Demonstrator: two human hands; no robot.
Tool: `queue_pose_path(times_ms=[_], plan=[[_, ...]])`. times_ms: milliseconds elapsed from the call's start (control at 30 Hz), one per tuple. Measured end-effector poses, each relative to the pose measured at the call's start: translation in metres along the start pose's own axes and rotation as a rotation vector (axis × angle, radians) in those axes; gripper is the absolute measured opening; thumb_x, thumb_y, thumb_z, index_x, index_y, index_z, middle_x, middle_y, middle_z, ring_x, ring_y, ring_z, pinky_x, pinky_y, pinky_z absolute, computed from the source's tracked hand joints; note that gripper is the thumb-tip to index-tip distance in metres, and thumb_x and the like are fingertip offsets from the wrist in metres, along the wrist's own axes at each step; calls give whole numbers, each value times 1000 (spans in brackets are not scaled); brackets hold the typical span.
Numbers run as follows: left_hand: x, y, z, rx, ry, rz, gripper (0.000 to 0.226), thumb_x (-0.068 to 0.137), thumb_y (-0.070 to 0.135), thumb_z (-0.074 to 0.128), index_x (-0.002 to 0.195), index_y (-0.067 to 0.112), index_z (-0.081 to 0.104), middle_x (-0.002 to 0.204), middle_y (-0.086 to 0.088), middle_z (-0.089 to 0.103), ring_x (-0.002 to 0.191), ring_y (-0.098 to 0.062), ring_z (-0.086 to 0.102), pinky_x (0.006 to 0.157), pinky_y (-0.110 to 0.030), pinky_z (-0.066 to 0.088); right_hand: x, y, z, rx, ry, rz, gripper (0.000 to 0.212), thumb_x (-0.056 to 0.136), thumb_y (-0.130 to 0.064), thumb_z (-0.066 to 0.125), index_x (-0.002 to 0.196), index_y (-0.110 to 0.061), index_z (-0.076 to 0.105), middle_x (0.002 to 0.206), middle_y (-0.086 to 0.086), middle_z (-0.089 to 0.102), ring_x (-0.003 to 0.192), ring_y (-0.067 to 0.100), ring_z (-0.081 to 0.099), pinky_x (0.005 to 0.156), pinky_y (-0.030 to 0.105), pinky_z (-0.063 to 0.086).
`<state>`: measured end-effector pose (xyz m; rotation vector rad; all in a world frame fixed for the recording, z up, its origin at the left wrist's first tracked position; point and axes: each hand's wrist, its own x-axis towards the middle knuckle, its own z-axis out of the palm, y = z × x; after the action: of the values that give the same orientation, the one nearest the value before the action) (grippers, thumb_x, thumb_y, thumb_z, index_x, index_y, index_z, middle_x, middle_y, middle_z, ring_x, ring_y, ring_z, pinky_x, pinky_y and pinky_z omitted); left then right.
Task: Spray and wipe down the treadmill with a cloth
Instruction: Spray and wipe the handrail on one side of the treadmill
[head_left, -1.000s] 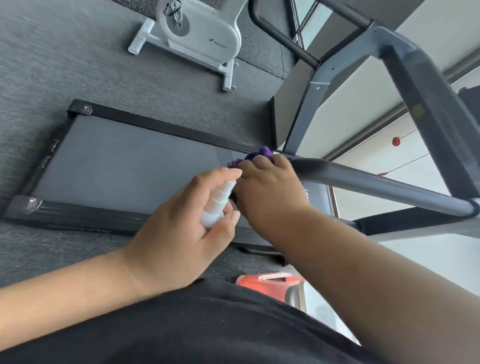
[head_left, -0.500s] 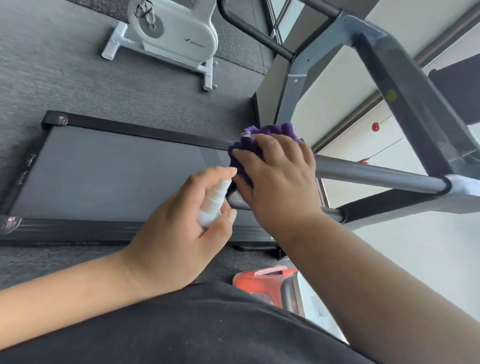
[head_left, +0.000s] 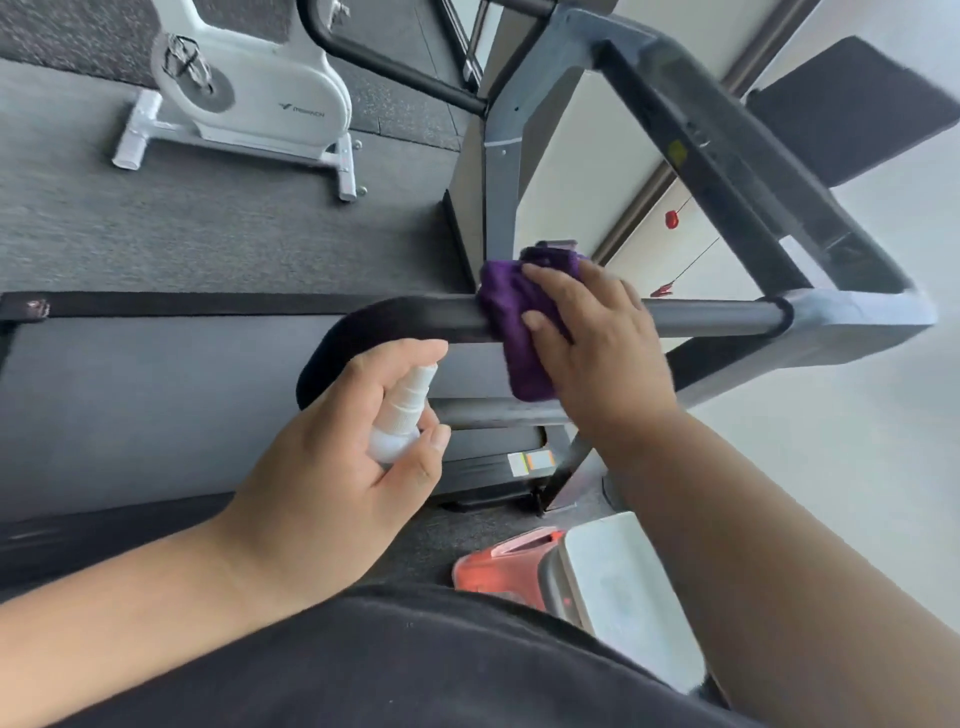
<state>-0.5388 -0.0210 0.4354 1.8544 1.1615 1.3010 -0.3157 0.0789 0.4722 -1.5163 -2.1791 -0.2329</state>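
Note:
The treadmill has a grey belt (head_left: 156, 395) and a grey handrail (head_left: 711, 314) running left to right across the middle. My right hand (head_left: 597, 343) presses a purple cloth (head_left: 511, 312) over the handrail, the cloth draped down its near side. My left hand (head_left: 332, 467) is closed around a small white spray bottle (head_left: 400, 415), nozzle pointing up toward the rail, index finger over the top. The handrail's dark padded end (head_left: 353, 332) shows just left of the cloth.
A white exercise bike (head_left: 244, 98) stands on the dark carpet beyond the treadmill. The grey console frame (head_left: 727, 156) rises at right. A red and white object (head_left: 519, 566) sits on the floor near my body. A pale wall lies to the right.
My right hand and the cloth have slid right along the handrail, exposing the dark padded end. The view has tilted and shifted. My left hand keeps the bottle in the same grip.

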Motion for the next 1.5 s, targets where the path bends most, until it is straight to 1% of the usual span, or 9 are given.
queue_pose_path(times_ms=[133,267,333,433,600,833,1033,1233,1500], plan=[[2,5,9,41,-9,-23,51,91,39,53,133,57,31,99,18,60,79,-4,62,66,-5,42,-4,40,-7,-15,-49,13,55,94,-55,49,137,-21,56,133,10,55,124,34,45,112,48,32],[10,14,18,63,0,37,45,91,29,55,132,37,38,96,17,58,80,-1,61,72,-5,41,-4,-4,3,6,-113,-130,79,77,-63,66,143,-23,49,140,12,49,132,36,41,115,56,26],[14,19,26,90,22,69,45,91,25,56,131,31,37,97,14,58,84,0,61,76,-4,41,-3,-38,13,40,-84,-250,73,78,-52,71,144,-28,50,142,11,48,132,37,42,113,59,26],[19,27,40,71,24,74,46,91,27,56,131,34,38,102,10,60,90,-7,64,82,-13,45,2,-61,18,26,-154,-308,65,87,-56,54,149,-41,40,145,4,43,130,30,40,110,54,28],[36,38,69,102,3,43,52,90,33,56,135,50,35,100,18,59,87,-10,65,81,-18,47,2,5,3,-14,-80,-295,60,87,-47,62,144,-35,48,135,2,54,121,26,50,103,37,34],[44,49,106,172,-32,28,49,89,33,54,134,41,37,97,21,58,87,-5,62,78,-7,41,-21,151,-32,-25,-55,-53,72,76,-42,80,140,-22,54,134,12,54,123,38,50,110,48,35],[52,64,129,245,34,-8,53,87,37,55,132,54,33,98,11,62,85,-12,65,76,-11,46,-19,137,-10,-79,109,-36,61,73,-29,82,131,-25,61,127,9,60,120,35,52,109,57,33],[68,77,169,273,40,-9,52,88,37,56,131,54,33,95,12,62,85,-13,64,77,-12,45,-9,110,-1,8,54,-271,71,69,-25,79,137,-30,56,123,2,59,112,29,54,101,47,37],[65,88,198,279,12,-23,51,87,36,55,132,51,36,99,16,60,86,-10,64,77,-9,43,-16,224,-55,-26,-123,-79,77,73,-50,78,142,-32,48,125,3,56,121,30,50,103,40,34]])
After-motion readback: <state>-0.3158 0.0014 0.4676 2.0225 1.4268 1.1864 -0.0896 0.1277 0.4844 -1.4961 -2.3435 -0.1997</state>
